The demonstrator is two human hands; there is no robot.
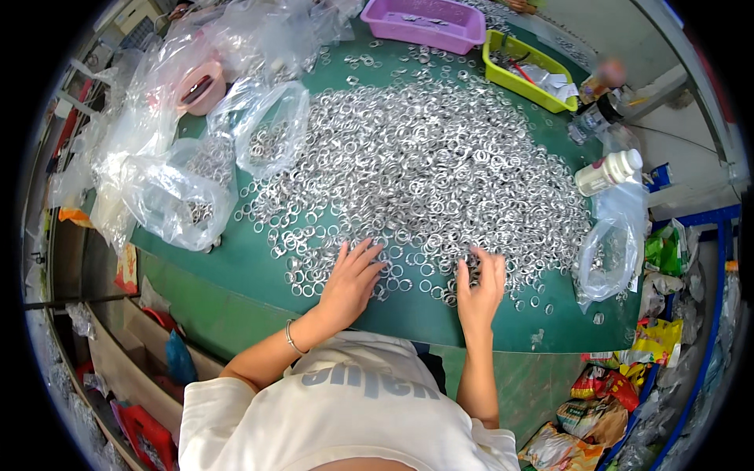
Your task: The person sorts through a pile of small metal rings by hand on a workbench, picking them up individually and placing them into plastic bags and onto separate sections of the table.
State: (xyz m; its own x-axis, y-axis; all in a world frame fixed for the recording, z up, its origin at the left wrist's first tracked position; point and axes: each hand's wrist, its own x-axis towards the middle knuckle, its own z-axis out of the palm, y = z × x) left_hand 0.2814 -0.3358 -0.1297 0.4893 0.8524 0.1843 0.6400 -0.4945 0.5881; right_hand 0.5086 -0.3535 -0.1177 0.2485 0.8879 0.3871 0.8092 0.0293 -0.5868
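A broad heap of small silver metal rings (408, 149) covers the middle of the green table (377, 318). My left hand (351, 281) lies at the heap's near edge, palm down, its fingers apart and touching loose rings. To its right, my right hand (481, 292) reaches into the near right side of the pile, thumb and fingers apart. No ring shows gripped in either hand, though the right fingertips partly cover the rings beneath them. Scattered single rings lie between the two hands.
Clear plastic bags with rings (177, 196) stand at the left, near a pink bowl (202, 88). A purple tray (424, 25) and a yellow-green basket (528, 74) sit at the back. On the right are a white bottle (609, 173) and another clear bag (609, 263).
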